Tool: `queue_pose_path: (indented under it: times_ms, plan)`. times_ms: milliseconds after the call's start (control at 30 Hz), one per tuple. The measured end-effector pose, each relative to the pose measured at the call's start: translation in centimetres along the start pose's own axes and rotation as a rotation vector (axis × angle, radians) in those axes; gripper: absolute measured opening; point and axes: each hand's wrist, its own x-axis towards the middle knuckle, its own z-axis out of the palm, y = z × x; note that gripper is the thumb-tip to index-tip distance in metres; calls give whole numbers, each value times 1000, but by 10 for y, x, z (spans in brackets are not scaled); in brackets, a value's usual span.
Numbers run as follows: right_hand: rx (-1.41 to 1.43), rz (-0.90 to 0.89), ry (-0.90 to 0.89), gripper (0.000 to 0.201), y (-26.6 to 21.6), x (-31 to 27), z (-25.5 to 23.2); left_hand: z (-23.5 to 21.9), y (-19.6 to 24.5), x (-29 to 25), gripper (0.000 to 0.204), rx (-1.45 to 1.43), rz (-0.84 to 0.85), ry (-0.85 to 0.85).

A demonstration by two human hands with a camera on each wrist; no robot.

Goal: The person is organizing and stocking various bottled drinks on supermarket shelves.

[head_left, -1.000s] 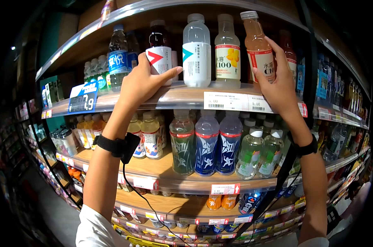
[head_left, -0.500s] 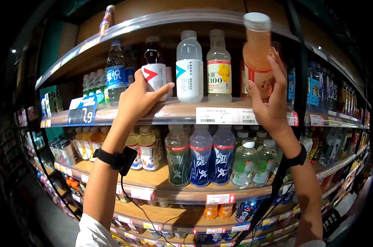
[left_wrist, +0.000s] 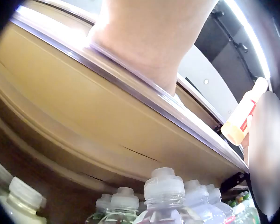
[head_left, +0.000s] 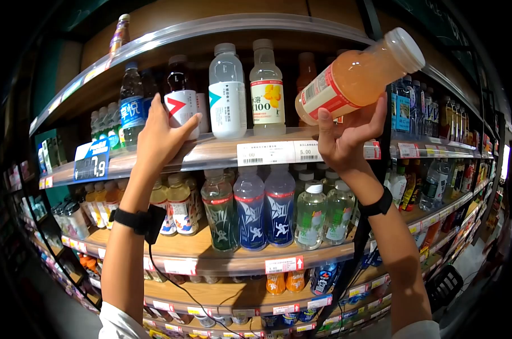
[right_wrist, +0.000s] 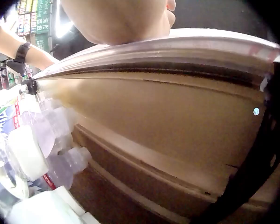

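Observation:
My right hand (head_left: 353,140) grips an orange-coloured bottle (head_left: 362,72) in the head view, fingers and thumb around its lower side. The bottle is tilted, its clear cap up to the right, above the shelf edge. It also shows in the left wrist view (left_wrist: 243,112). My left hand (head_left: 164,135) rests spread against a dark bottle with a red arrow label (head_left: 181,104), fingers at its left side, thumb straight across its lower front. Right of it stand a white-labelled bottle (head_left: 227,104) and a bottle with yellow fruit on its label (head_left: 267,101).
A shelf front edge (head_left: 222,153) with price tags runs beneath both hands. Lower down stand blue and green bottles (head_left: 250,217). At left, a blue 7,9 sign (head_left: 92,160) hangs on the edge. A cable (head_left: 180,286) hangs from the left wrist.
My right hand has turned and tipped the orange-coloured bottle from near upright to a strong slant, off the shelf. The left hand stays by the dark bottle. The head view has shifted right.

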Motion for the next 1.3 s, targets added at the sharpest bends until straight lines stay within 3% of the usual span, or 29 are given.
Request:
queue_pose_path:
  times_ms: [67,100,167,233,367,433,500,533,567,600,700,767,800,867,900,933,967,1033,1067,1100,1167,1200,1233,1300]
  plan:
    - [-5,-13,51,95,-3,3,0,6,-11,3,95,-124,175,173]
    - [5,-14,54,95,-7,6,0,2,-8,2,80,-115,294,312]
    - [-4,82,73,96,-20,14,0,-14,6,-6,66,-246,418,324]
    - [254,200,102,96,-47,29,-2,-29,35,-22,55,-350,540,236]
    - [518,383,-24,94,-116,65,-25,-55,122,-67,62,-1234,233,-165]
    - [706,568,-119,101,-147,74,-35,-67,146,-83,63,-1468,78,-319]
    - [786,738,-286,104,-166,80,-47,-78,166,-101,53,-1525,-19,-329]
    - [803,740,-293,104,-168,76,-49,-81,165,-103,48,-1582,-169,-388]
    - [651,613,-380,105,-169,71,-52,-82,164,-104,43,-1638,-320,-447]
    - [496,484,-465,107,-169,68,-55,-79,161,-107,43,-1639,-335,-438]
    - [497,539,-550,112,-176,66,-59,-67,157,-116,47,-1763,-452,-497]
    - [511,534,-607,117,-175,63,-60,-63,165,-117,61,-1930,-621,-517]
    - [676,646,-573,118,-176,59,-58,-54,158,-115,73,-1937,-550,-569]
    - [990,897,-538,117,-176,58,-60,-46,158,-109,75,-1945,-554,-523]
    - [991,902,-540,117,-177,59,-62,-42,157,-106,77,-1949,-559,-485]
    - [1098,1065,-494,112,-178,60,-62,-35,146,-106,77,-1899,-457,-575]
    - [1201,1228,-438,107,-179,61,-63,-27,137,-105,77,-1898,-461,-577]
    - [1187,1229,-440,99,-174,56,-61,-19,136,-100,77,-2287,-281,-756]
    - [1142,1165,-520,96,-168,56,-60,-28,150,-103,71,-1995,-397,-632]
    - [1094,1099,-600,92,-164,57,-61,-25,151,-101,71,-2004,-393,-644]
    - [1066,1090,-557,89,-161,57,-62,-26,156,-95,67,-1661,-291,-607]
    - [1079,1086,-478,88,-159,55,-61,-29,159,-90,52,-1646,-195,-524]
    - [1092,1082,-400,87,-157,52,-60,-25,155,-83,52,-1651,-193,-525]
    - [996,989,-272,88,-142,44,-54,-19,140,-62,32,-1221,182,-173]
